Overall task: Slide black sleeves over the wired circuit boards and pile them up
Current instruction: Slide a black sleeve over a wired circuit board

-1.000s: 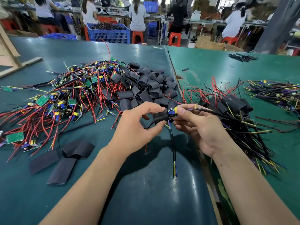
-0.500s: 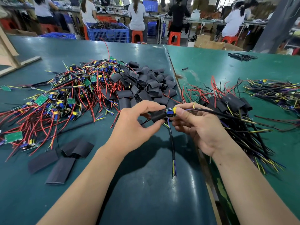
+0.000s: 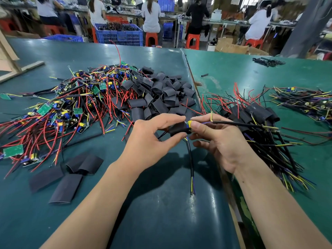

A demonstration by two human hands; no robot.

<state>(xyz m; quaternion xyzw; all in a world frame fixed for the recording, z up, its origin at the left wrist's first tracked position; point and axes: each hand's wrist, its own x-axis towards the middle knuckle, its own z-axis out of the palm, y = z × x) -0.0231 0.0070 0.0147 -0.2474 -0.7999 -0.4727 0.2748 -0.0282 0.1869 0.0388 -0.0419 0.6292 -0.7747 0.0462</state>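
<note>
1. Green workbench (image 3: 161, 221), heap of loose black sleeves (image 3: 161, 94) ahead.
2. Your left hand (image 3: 149, 141) pinches a flat black sleeve (image 3: 178, 129) just this side of that heap.
3. Your right hand (image 3: 221, 141) grips the wired circuit board (image 3: 189, 123) at its mouth.

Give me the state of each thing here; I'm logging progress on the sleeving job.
Left hand: pinches the black sleeve.
Right hand: pinches the board's end.
Black sleeve: nearly over the board.
Board: almost covered, yellow end showing.
Bare boards: heaped, unsleeved.
Empty sleeves: heaped loose.
Sleeved boards: piled at right.
</note>
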